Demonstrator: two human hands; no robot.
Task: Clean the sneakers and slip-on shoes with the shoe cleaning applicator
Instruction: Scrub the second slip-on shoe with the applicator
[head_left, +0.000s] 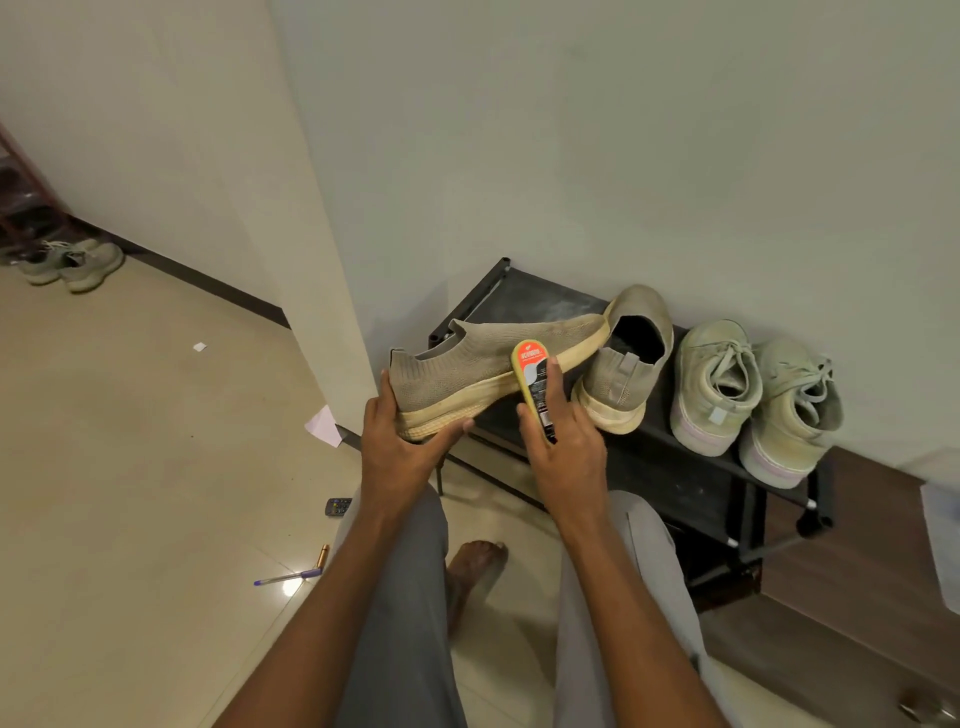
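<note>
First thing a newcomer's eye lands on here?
Centre frame: the left hand grips a beige knit slip-on shoe by its heel while the right hand presses a yellow-edged shoe cleaning applicator against its side. Behind, on the black shoe rack, stand its twin and two pale green sneakers.

I count two slip-on shoes (493, 369) (626, 358), four sneakers: two on the rack (714, 384) (789, 410), two on the floor (44, 262) (93, 265). One applicator (535, 395), one pen (288, 577), one remote (338, 506).
</note>
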